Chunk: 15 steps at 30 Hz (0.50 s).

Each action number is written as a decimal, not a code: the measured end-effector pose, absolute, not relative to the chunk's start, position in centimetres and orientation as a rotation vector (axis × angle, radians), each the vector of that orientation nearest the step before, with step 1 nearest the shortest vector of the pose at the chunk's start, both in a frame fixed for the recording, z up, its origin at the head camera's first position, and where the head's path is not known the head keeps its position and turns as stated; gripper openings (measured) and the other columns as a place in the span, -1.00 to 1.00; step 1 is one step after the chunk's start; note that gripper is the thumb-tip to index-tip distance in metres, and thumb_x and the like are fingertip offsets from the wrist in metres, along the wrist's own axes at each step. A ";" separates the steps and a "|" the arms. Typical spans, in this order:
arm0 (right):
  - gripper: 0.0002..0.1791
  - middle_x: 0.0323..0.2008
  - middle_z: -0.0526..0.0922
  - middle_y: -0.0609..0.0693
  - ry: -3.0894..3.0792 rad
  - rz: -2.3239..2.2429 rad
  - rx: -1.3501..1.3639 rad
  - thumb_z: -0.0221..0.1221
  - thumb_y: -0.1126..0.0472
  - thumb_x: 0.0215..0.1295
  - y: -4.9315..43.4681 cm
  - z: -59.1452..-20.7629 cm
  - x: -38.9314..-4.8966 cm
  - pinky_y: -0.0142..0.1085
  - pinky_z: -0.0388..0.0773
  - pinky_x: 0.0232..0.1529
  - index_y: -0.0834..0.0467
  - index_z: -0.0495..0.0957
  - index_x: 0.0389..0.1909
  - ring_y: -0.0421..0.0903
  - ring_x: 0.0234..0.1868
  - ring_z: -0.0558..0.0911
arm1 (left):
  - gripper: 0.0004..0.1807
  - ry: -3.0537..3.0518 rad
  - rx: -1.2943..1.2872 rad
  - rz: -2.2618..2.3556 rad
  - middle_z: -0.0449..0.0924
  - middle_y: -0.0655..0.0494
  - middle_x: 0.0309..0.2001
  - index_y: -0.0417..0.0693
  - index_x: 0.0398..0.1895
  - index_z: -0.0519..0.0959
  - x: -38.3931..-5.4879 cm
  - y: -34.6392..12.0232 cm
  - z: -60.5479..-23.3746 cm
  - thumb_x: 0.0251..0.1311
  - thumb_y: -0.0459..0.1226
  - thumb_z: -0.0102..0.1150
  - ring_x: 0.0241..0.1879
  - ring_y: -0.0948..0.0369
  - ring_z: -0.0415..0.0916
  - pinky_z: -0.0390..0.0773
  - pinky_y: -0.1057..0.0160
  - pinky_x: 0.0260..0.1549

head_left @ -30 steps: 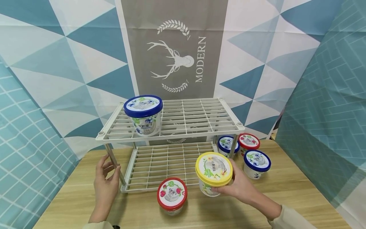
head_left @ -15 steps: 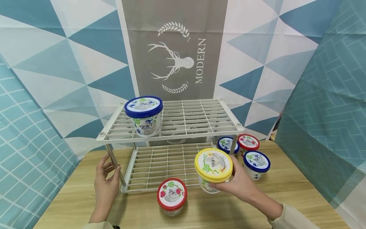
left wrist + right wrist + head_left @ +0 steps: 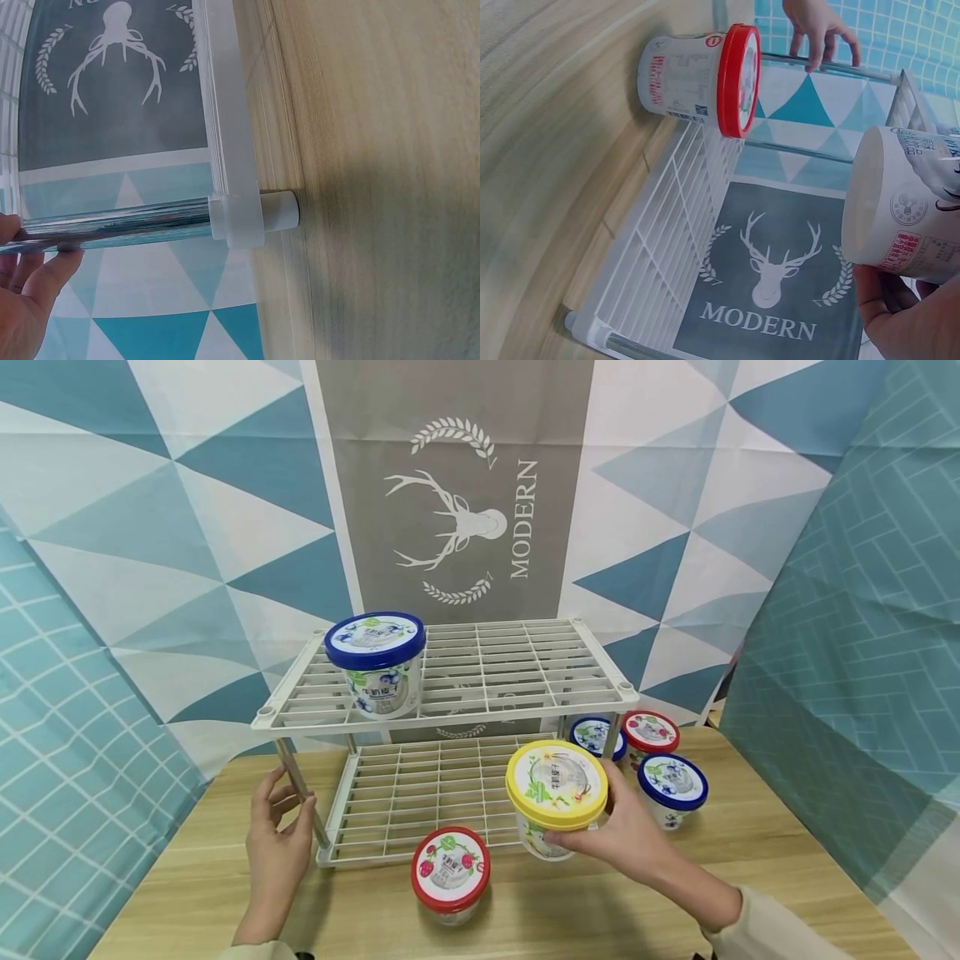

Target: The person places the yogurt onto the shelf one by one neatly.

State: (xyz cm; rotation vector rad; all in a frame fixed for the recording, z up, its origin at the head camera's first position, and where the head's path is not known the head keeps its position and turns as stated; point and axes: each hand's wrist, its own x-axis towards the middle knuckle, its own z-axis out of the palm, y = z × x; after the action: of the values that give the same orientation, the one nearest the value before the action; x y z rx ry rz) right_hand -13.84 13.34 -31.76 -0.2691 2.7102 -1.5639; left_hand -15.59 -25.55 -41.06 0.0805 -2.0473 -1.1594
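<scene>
My right hand point(image 3: 636, 842) grips a tub with a yellow lid point(image 3: 557, 783) by its side, raised in front of the rack's lower shelf at the right. The right wrist view shows the white base of this tub point(image 3: 866, 202) tilted toward the camera, with the fingers under its side. At the left, my left hand point(image 3: 279, 852) pinches the front metal post point(image 3: 297, 772) of the two-tier white rack point(image 3: 510, 714) between thumb and fingers. A red-lidded tub point(image 3: 451, 870) stands on the table before the lower shelf. On the top shelf, at its left end, sits a blue-lidded tub point(image 3: 377, 664).
Beside the rack's right end stand two blue-lidded tubs, the nearer one point(image 3: 672, 783) and one point(image 3: 596, 735) partly behind the post. A red-lidded tub point(image 3: 649, 735) is between them. Patterned cloth point(image 3: 465, 485) hangs behind the wooden table point(image 3: 187, 860).
The yellow-lidded tub in my right hand has risen slightly and shifted a little left. My left hand stays on the post, and the other tubs have not moved.
</scene>
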 end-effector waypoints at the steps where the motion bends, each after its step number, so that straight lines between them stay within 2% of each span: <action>1: -0.02 0.11 0.44 0.05 2.710 -1.570 -0.278 0.50 -0.02 -0.21 13.3 -31.6 -13.8 -0.04 0.55 0.12 0.03 0.17 0.25 0.02 0.13 0.48 | -0.28 -2.045 0.079 -1.159 0.42 0.05 -0.10 -0.06 0.36 0.15 -15.6 -25.6 -41.1 0.13 -0.55 0.13 -0.19 0.72 0.32 0.37 0.83 -0.28; 15: -0.02 0.07 0.47 0.05 2.743 -1.558 -0.351 0.50 -0.02 -0.21 12.8 -30.3 -13.7 -0.04 0.56 0.11 0.06 0.19 0.25 0.02 0.11 0.50 | -0.28 -2.033 0.062 -1.156 0.43 0.02 -0.11 -0.09 0.35 0.16 -15.6 -25.6 -41.0 0.12 -0.57 0.14 -0.20 0.72 0.32 0.38 0.82 -0.27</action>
State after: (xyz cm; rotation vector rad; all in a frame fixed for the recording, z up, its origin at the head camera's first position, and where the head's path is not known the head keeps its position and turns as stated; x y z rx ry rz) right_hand -13.67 12.83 -30.26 -0.3512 2.7432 -1.5577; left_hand -15.56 -25.56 -41.01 0.0618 -2.0328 -1.1559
